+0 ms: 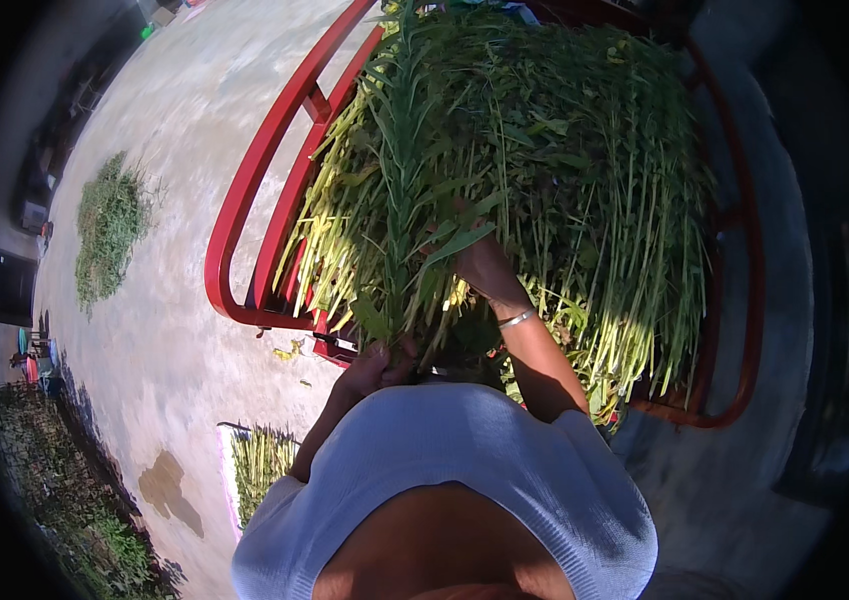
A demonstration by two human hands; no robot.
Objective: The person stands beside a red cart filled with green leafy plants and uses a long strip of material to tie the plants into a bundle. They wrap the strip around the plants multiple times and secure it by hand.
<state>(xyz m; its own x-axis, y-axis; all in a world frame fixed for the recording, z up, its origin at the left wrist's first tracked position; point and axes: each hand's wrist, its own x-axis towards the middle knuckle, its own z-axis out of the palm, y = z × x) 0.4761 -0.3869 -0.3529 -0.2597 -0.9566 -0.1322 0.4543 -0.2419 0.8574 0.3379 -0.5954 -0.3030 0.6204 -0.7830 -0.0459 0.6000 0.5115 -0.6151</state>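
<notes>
Our left hand point(377, 365) is closing around the lower stalk ends of a tall bunch of leafy green plant stems point(400, 190), and its fingers are curling shut on them just in front of our chest. We are holding that bunch upright against the near edge of the load, so its tips are rising toward the top of the view. Our right hand point(483, 262) is reaching deeper into the large heap of cut green and yellowish stalks point(585, 170); long leaves are covering its fingers, so we cannot tell how far open it is or whether it is gripping anything. We are wearing a thin silver metal bangle point(517, 319) on that wrist and a pale blue knitted top point(465, 470).

We are standing at the near end of a red metal-railed cart point(245, 205), which is carrying the heap. On the sunlit concrete ground point(185, 110), a loose pile of green cuttings point(110, 225) is lying well apart to our left, and a smaller bundle of yellow-green stalks point(260, 460) is lying near our left elbow.
</notes>
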